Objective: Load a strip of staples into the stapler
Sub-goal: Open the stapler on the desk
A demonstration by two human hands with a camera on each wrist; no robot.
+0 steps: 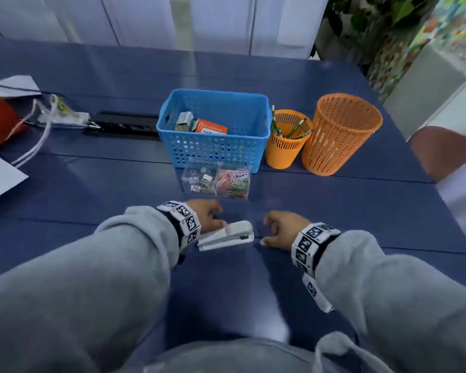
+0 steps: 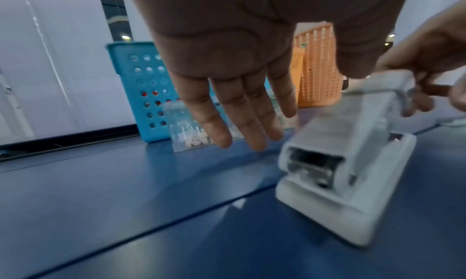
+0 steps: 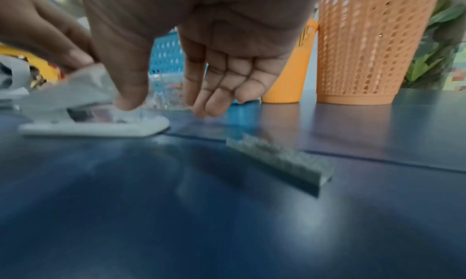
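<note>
Your stapler (image 1: 226, 235) lies crosswise between your loosely extended, empty fingers (image 2: 242, 112); staple strip (image 3: 279, 161) lies flat beneath your right hand (image 1: 283, 230).

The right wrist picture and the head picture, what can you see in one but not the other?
Only the right wrist view shows the strip of staples, lying loose on the blue table below the right hand; no finger touches it.

Only the head view shows inside the blue basket, where small boxes lie, the pens in the small orange cup, and the clear box of paper clips.

Both show the white stapler between the hands and the tall orange basket.
</note>
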